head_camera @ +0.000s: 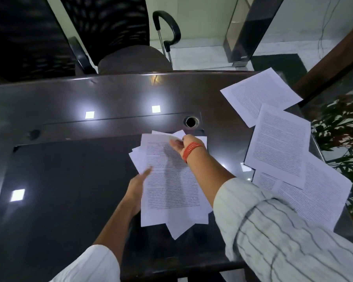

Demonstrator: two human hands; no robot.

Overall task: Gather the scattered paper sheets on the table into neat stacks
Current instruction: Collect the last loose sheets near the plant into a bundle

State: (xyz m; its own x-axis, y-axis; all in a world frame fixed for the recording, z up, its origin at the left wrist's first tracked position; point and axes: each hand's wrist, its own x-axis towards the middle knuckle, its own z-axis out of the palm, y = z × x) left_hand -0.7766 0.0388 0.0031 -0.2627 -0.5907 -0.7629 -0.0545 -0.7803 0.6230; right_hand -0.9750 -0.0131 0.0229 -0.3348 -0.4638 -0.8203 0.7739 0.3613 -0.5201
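- A dark glossy counter seen from above; a round cable hole sits near its far middle, and serves as the landmark here.
- Just below the hole lies a loose pile of printed sheets, corners fanned out unevenly, so it probably needs squaring.
- The right hand, below the hole, pinches the pile's far edge, apparently to steady or lift it.
- The left hand, lower left of the hole, lies open and flat against the pile's left edge, seemingly pushing the sheets into line.
- Three more sheets lie overlapped to the right of the hole, not yet gathered.
- A chair stands beyond the hole.
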